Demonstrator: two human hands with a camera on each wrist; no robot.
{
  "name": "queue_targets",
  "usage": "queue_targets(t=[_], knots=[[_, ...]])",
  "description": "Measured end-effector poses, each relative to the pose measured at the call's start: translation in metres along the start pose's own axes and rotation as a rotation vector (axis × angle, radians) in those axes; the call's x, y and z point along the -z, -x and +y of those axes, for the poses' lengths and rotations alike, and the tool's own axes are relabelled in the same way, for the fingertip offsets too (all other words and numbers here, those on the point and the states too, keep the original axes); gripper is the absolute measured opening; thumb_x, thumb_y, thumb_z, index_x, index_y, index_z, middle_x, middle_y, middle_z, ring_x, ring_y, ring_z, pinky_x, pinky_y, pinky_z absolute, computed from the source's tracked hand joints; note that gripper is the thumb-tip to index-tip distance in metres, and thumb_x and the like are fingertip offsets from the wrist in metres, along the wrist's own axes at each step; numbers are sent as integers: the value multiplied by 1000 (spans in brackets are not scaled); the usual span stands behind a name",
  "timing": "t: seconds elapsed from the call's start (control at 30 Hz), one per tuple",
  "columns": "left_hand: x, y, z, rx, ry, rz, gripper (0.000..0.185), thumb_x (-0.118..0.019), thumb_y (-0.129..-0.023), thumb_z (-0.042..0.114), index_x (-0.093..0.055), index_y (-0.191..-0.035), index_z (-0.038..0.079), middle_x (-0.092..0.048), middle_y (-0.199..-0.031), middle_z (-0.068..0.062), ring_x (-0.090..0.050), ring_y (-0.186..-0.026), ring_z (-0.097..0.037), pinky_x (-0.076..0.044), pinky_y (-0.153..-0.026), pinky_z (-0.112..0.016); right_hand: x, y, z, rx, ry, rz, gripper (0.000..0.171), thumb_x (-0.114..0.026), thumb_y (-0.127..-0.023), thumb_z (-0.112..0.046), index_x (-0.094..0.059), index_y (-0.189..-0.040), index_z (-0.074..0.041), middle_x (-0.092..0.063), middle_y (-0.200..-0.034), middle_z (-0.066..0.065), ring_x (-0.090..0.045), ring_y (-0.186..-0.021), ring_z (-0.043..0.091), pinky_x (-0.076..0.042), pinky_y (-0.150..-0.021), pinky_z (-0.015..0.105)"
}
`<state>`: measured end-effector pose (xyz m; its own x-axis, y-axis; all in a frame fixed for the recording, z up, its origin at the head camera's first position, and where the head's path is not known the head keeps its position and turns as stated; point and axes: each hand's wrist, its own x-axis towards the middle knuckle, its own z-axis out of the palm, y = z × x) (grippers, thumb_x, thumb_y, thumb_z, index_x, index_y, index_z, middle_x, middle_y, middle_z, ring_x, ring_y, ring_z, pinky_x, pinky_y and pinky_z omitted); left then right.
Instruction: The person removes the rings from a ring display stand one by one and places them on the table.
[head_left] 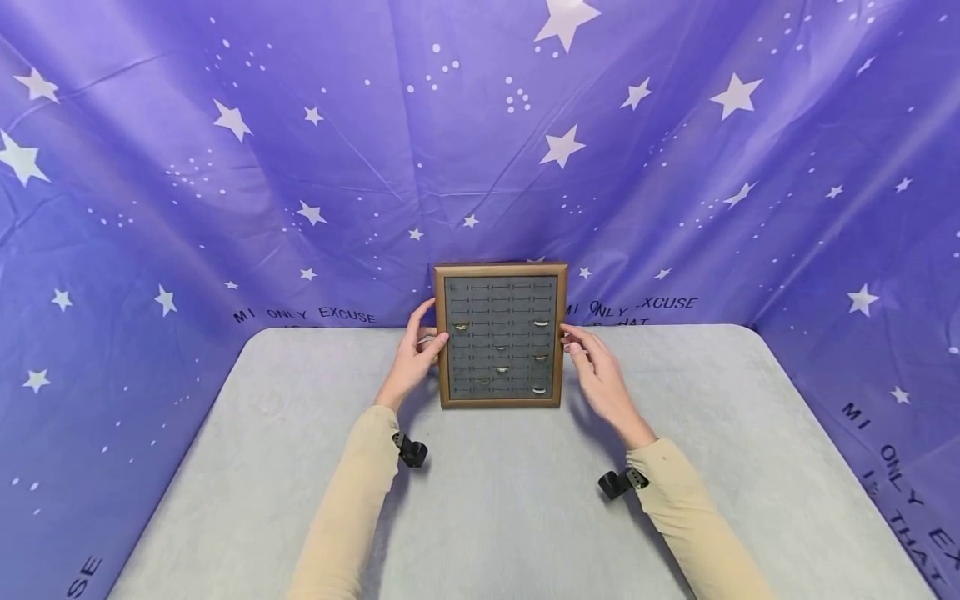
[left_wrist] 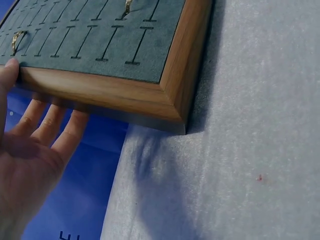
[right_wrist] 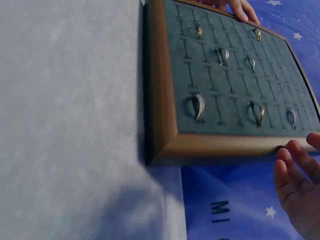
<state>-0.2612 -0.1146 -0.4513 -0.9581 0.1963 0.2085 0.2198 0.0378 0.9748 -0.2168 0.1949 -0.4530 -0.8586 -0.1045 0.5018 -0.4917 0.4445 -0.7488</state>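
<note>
Ring case (head_left: 512, 335), gripped from one side
Left hand (head_left: 411, 360) grips the case's left edge, thumb in front; right hand (head_left: 600, 379), fingers relaxed, has fingertips at its right edge.

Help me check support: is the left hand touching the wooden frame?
Touching. The left wrist view shows the left hand with its thumb on the wooden frame.
</note>
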Motion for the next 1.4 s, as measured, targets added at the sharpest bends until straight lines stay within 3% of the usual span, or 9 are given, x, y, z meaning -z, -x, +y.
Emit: queue_targets(t=[0.13,0.2,0.37,0.47,0.73,0.87,1.13,1.4], knots=[[1,0,4,-13,-7,-6,65,-58,-97,7,-26,-153,15,-56,-103,-24,-60,-74,-23,-51,-68,-46,-1,-8,-35,17,-37,-31,34,-40,-103,-4,-52,-132,7,-59,-113,25,-58,-100,36,-46,-86,28],[2,0,3,-16,-8,-13,66,-58,-97,7,-26,-153,15,-56,-102,-21,-60,-73,-24,-51,-70,-51,-1,-12,-50,18,-60,-54,33,-40,-102,1,-51,-131,11,-58,-112,29,-58,-100,40,-48,-85,33],[3,1,4,2,-4,-21,67,-58,-97,7,-24,-153,13,-56,-102,-17,-62,-74,-24,-50,-73,-58,-17,-20,-32,53,-86,-73,33,-40,-102,-1,-52,-133,8,-58,-112,28,-58,-98,38,-51,-80,45],[2,2,5,13,5,-22,67,-58,-97,8,-23,-154,13,-55,-103,-15,-61,-74,-23,-50,-74,-58,-26,-24,-23,76,-80,-70,33,-42,-103,-3,-54,-134,3,-60,-111,24,-61,-97,35,-51,-79,44],[1,3,5,6,24,-21,66,-58,-97,6,-25,-154,14,-57,-101,-14,-61,-72,-23,-46,-75,-65,-43,-32,-30,114,-49,-82,33,-44,-104,-12,-56,-133,-4,-62,-110,15,-61,-98,25,-48,-85,41],[1,4,6,4,18,-15,66,-59,-97,7,-25,-153,13,-58,-101,-16,-63,-73,-23,-49,-73,-60,-52,-36,-35,118,-23,-87,33,-45,-104,-19,-57,-132,-6,-62,-110,11,-58,-100,22,-45,-86,42],[-1,5,3,-46,23,13,65,-59,-96,4,-27,-153,9,-62,-98,-20,-64,-69,-20,-54,-62,-33,-73,-46,-44,198,-3,-87,32,-57,-97,-14,-60,-128,-6,-62,-108,8,-55,-103,21,-40,-91,44],[-3,7,-1,-58,26,23,65,-59,-96,3,-28,-152,8,-62,-101,-23,-65,-74,-18,-53,-62,-32,-90,-53,-45,234,45,-52,34,-68,-87,-15,-65,-120,-7,-62,-107,7,-53,-102,22,-29,-89,50]])
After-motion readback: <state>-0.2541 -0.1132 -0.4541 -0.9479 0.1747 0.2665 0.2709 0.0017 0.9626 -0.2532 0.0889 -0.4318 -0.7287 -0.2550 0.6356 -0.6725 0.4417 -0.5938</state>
